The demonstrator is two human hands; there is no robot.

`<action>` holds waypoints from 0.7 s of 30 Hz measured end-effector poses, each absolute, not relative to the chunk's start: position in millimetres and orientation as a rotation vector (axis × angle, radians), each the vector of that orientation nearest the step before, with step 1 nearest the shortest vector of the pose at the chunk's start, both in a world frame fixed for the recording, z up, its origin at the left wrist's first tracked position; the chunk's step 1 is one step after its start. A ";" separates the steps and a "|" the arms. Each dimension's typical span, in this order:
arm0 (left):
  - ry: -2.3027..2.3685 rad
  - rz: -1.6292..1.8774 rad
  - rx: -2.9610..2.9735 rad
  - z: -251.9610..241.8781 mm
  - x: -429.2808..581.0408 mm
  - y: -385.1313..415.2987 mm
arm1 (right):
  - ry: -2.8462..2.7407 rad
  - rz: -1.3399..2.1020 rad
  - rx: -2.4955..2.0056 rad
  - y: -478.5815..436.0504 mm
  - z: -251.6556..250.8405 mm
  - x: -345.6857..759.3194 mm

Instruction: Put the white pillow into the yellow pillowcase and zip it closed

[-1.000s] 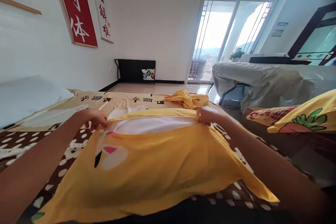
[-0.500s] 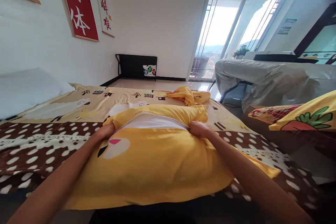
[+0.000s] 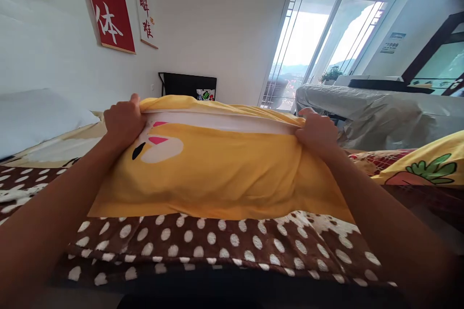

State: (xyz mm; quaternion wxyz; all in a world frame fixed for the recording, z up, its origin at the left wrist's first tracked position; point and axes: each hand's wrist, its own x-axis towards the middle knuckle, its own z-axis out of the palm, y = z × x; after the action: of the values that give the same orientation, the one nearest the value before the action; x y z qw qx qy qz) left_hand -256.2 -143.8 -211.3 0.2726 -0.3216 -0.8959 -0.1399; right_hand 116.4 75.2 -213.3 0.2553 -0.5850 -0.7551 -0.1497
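A yellow pillowcase with a printed animal face is stretched between my hands above the bed. Inside its opening shows a strip of a white pillow. My left hand is closed on the left edge of the opening. At the opposite edge, my right hand grips the fabric with its fingers wrapped round it. The lower part of the pillowcase hangs down to the brown, white-dotted blanket.
A white pillow lies on the bed's left side. To the right are yellow carrot-print fabric and a plastic-covered piece of furniture. A black folded item leans against the far wall.
Both hands have risen, lifting the pillowcase with the pillow up off the bed. Its near edge has pulled away from me, exposing the dotted blanket. The yellow cloth behind is now hidden.
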 end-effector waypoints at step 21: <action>-2.417 -0.108 -1.425 -365.7 -278.8 -175.1 | -2.382 -0.341 -1.132 104.2 -409.6 139.5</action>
State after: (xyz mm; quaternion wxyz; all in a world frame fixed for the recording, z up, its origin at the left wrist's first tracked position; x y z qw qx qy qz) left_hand -278.8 -175.1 -365.7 0.1662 -0.5004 -0.8489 -0.0379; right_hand 139.5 104.2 -409.6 0.2390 -0.4133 -0.8698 -0.1247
